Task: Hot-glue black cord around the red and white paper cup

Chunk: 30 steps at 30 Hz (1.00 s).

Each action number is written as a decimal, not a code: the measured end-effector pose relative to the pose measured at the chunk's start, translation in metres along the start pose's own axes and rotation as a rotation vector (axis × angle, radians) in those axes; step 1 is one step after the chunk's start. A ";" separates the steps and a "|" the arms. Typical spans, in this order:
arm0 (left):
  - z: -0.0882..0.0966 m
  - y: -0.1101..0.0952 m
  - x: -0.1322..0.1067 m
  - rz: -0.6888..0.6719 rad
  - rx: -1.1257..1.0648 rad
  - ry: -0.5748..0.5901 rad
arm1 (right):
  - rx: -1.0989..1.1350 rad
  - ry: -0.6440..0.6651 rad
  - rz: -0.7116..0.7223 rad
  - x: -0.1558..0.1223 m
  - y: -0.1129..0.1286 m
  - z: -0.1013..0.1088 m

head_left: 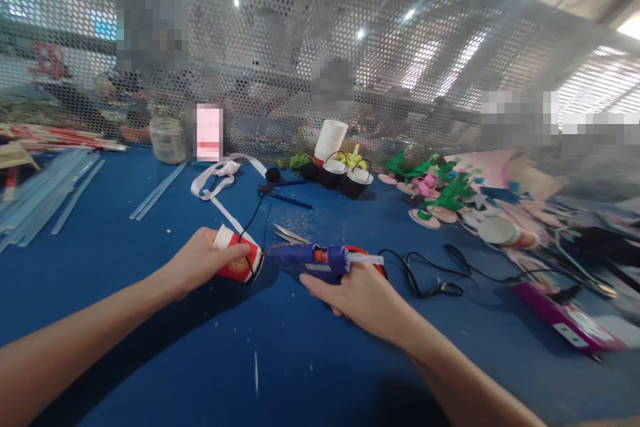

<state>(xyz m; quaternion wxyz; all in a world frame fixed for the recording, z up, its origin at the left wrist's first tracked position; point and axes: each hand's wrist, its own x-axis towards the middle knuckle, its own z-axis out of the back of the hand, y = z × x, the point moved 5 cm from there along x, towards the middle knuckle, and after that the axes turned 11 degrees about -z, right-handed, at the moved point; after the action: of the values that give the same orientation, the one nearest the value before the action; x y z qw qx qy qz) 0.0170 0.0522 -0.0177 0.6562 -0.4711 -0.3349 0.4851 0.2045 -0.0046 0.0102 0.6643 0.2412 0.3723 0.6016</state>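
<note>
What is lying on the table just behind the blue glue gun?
Silver scissor blades show behind the glue gun. The gun and the right hand cover the rest, so the handles cannot be seen clearly.

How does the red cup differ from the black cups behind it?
The red cup lies sideways, gripped in the left hand; the black cups stand upright on the table. The black cups carry arched handles; the red cup shows a loose black cord. Both are small cups.
</note>
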 end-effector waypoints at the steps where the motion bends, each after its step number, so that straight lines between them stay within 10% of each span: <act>1: 0.000 0.001 0.000 0.000 0.009 0.001 | -0.005 0.000 0.004 0.000 0.000 0.000; 30: 0.000 -0.002 0.000 -0.035 0.013 0.000 | -0.057 -0.069 0.064 -0.005 -0.003 0.000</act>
<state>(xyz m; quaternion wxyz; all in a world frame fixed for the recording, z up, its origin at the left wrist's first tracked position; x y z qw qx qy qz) 0.0179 0.0515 -0.0159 0.6675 -0.4611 -0.3399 0.4757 0.2061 -0.0101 0.0090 0.6639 0.2544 0.3240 0.6241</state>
